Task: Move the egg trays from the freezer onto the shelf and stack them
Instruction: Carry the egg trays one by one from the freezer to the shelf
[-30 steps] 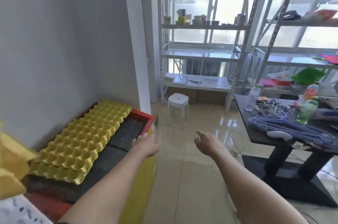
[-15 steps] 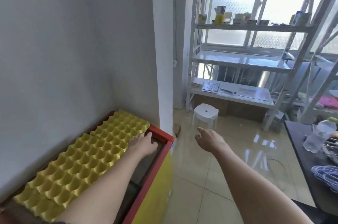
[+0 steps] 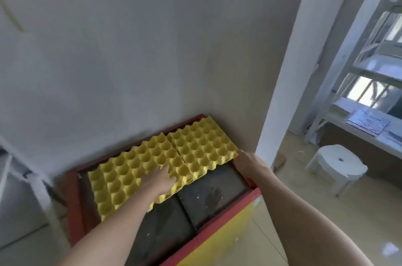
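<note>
Egg trays of yellow moulded pulp lie side by side along the wall edge of the red-rimmed chest freezer (image 3: 219, 218), probably parked on its dark lid for want of other room. The far yellow egg tray (image 3: 202, 144) sits between the two hands; the near yellow egg tray (image 3: 128, 170) lies under and behind the left hand. The left hand (image 3: 159, 181) rests flat, fingers spread, across the seam where the trays meet, not yet closed on anything. The right hand (image 3: 247, 162) touches the far tray's outer corner; whether it grips that edge I cannot tell. Judging by this spread, the far tray is about to be lifted from both sides. The white metal shelf (image 3: 356, 126) stands well apart, beyond the right hand.
</note>
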